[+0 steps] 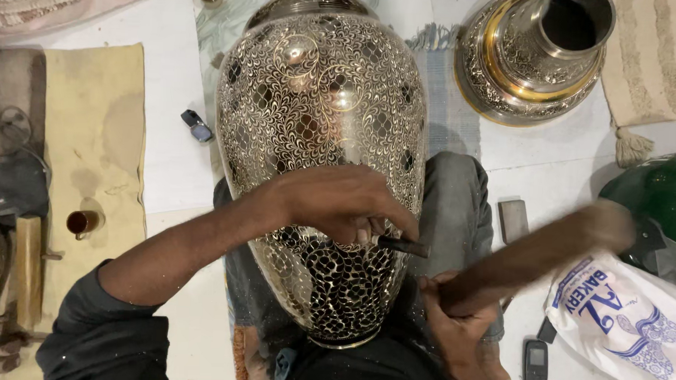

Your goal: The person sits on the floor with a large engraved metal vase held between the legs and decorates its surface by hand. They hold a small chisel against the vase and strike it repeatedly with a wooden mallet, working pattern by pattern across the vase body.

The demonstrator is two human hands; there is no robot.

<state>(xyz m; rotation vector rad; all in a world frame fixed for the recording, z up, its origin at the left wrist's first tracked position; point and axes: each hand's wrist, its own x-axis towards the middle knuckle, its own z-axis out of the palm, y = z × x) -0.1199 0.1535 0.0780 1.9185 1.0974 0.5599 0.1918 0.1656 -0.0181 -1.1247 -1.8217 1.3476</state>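
Observation:
A large engraved metal vase (322, 107) with fine floral scrollwork lies across my lap, its base toward me. My left hand (345, 201) rests on the vase's lower belly, fingers closed on a short dark chisel (405, 246) whose tip touches the surface. To the right of the vase, my right hand (457, 321) grips the handle of a wooden mallet (546, 250), which is blurred by motion and raised to the right of the chisel.
A second engraved vase (533, 58) stands at the top right. A green vessel (656, 201) and a white printed bag (622, 320) lie at right. A small phone (536, 364), a grey block (513, 220), a small cup (82, 222) and a tan cloth (93, 129) are around.

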